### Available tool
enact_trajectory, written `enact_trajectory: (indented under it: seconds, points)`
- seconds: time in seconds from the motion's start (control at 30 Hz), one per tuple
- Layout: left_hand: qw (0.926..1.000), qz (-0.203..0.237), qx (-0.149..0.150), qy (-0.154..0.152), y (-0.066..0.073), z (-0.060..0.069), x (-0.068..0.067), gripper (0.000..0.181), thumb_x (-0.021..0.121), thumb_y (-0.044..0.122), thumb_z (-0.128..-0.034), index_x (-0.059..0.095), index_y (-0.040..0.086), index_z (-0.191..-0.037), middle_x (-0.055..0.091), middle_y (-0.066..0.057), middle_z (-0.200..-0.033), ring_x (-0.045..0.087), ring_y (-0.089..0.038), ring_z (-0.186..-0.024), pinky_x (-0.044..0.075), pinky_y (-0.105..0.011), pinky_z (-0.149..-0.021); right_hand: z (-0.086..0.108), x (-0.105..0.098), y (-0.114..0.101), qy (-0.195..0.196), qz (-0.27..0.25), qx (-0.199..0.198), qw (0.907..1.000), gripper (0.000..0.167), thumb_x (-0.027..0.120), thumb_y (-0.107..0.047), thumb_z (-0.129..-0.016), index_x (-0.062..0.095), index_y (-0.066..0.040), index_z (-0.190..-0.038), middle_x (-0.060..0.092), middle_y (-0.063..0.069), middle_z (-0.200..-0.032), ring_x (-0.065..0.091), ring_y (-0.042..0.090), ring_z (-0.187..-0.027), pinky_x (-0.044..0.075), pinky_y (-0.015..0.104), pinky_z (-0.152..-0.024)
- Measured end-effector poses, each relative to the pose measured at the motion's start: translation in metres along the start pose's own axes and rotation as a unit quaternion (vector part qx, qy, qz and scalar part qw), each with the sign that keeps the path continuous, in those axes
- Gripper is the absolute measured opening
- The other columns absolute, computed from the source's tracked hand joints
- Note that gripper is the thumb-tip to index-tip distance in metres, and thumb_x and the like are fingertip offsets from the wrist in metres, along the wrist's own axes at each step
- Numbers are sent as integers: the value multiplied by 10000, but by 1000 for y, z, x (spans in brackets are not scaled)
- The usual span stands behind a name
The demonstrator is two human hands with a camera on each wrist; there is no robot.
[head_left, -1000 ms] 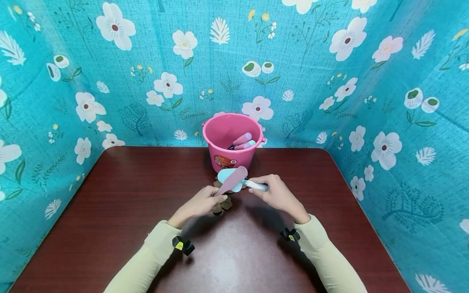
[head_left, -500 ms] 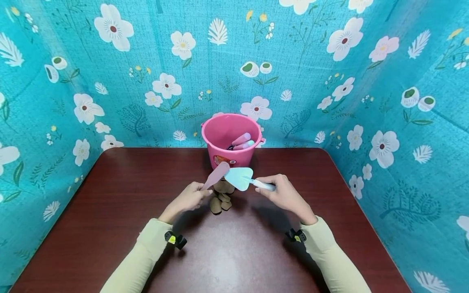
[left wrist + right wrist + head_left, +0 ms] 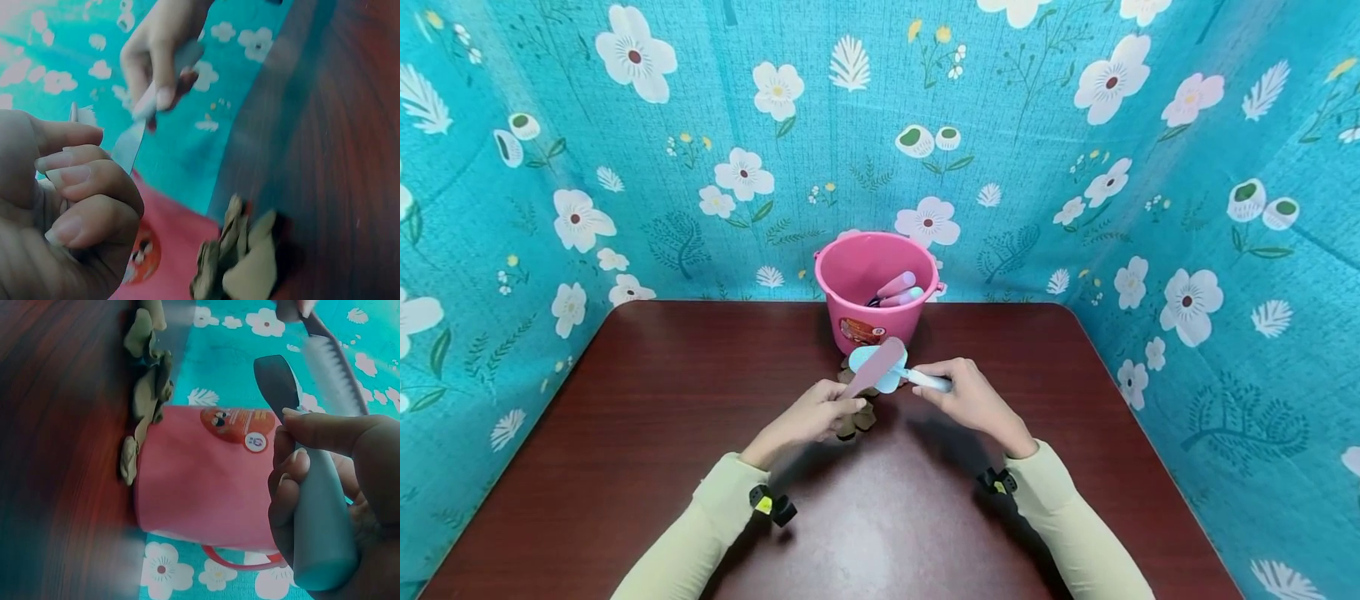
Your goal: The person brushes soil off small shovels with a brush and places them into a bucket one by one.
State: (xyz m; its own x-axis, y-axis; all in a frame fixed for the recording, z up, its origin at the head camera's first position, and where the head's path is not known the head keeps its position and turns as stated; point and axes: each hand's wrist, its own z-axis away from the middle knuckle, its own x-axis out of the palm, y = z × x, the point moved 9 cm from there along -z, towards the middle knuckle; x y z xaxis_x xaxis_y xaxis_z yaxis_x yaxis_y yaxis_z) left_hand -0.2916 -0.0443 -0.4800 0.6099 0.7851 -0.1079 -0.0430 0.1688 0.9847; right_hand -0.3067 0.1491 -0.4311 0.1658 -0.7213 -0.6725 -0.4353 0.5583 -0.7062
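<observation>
My left hand point(image 3: 811, 414) grips a pink brush point(image 3: 877, 367) by its handle. White bristles show along the brush point(image 3: 331, 372) in the right wrist view. In my right hand point(image 3: 967, 393) is a small garden trowel with a pale blue blade point(image 3: 889, 383) and a whitish handle, held between thumb and curled fingers. From the head view, the brush head crosses over the trowel blade; its bristle side faces the blade. Both tools are held above the table, in front of a pink bucket point(image 3: 880, 321). Brown stone-like pieces point(image 3: 253, 269) lie beneath, partly hidden by the tools.
Inside the bucket, more tools with pink handles point(image 3: 898, 284) lean against the right wall. The dark red-brown table point(image 3: 700, 358) ends at a blue floral cloth point(image 3: 865, 183) behind and on both sides. A black wrist camera point(image 3: 772, 504) sits on each wrist.
Half a second ago the brush was drawn left, to the blade's edge. Now the left hand has brought it back right across the blade, while the trowel has tilted and shifted slightly left.
</observation>
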Motion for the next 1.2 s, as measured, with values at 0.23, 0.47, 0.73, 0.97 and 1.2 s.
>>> enact_trajectory:
  seconds: [0.23,0.47,0.73,0.97,1.2]
  points:
    - [9941,-1043,261,145,6,-7,19,321,579,187,-1020,507,9,-763,390,36,-553,348,-88,-480,298,-250,-472,-4,-1,-13,206,-94,-393,9990,135,775,-105,-897,797,-163,-1017,709,-18,-762,561,145,-624,493,285,-568]
    - [9931,-1129,203,241,4,-11,13,310,591,186,-1009,554,-55,-817,412,9,-565,362,-92,-472,318,-262,-472,-4,-8,-11,400,-60,-259,9988,265,791,-93,-883,782,-145,-1143,759,-22,-894,597,145,-668,518,283,-592]
    - [9924,-1171,199,334,3,-7,2,304,586,181,-1016,580,-73,-850,397,17,-548,360,-114,-491,322,-265,-476,0,-12,-6,449,-96,-30,9989,288,799,-92,-874,770,-83,-1160,771,37,-1009,615,153,-729,511,263,-617]
    - [9901,-1272,202,566,-1,-7,-10,279,575,175,-1022,605,-85,-926,391,36,-558,359,-100,-470,321,-256,-459,7,-10,-1,250,-314,99,9991,289,796,-125,-886,768,-109,-1173,771,41,-1003,576,155,-694,473,255,-597]
    - [9877,-1170,81,1034,-9,-7,-33,273,568,162,-1015,585,-57,-852,397,23,-554,366,-116,-481,324,-252,-476,14,-16,0,318,-292,81,9990,305,809,-103,-869,768,-104,-1171,772,65,-1025,643,149,-748,543,269,-658]
